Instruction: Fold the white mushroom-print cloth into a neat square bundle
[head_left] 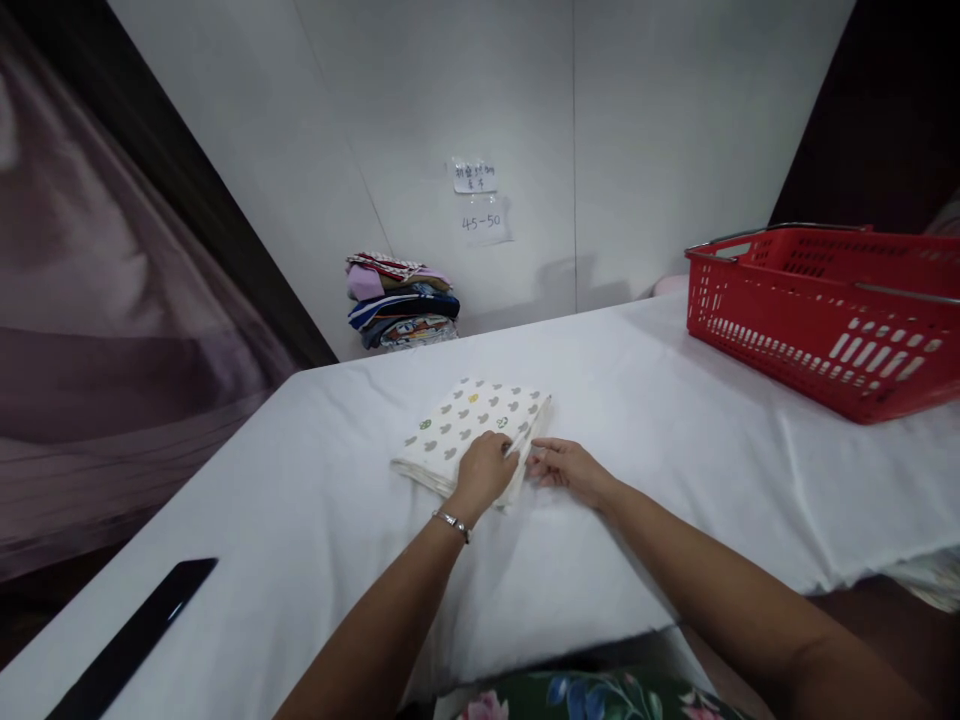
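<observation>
A folded white cloth (465, 425) printed with small grey shapes lies in the middle of the white-covered table (675, 440). My left hand (486, 468) rests palm down on the cloth's near right corner, fingers bent over its edge; a bracelet sits on that wrist. My right hand (564, 466) lies just right of the cloth, its fingertips pinching the cloth's right edge beside my left hand.
A red plastic basket (817, 310) stands at the table's right back. A stack of folded coloured cloths (401, 300) sits at the far edge against the wall. A long black flat object (135, 640) lies at the near left. Paper notes (480, 200) hang on the wall.
</observation>
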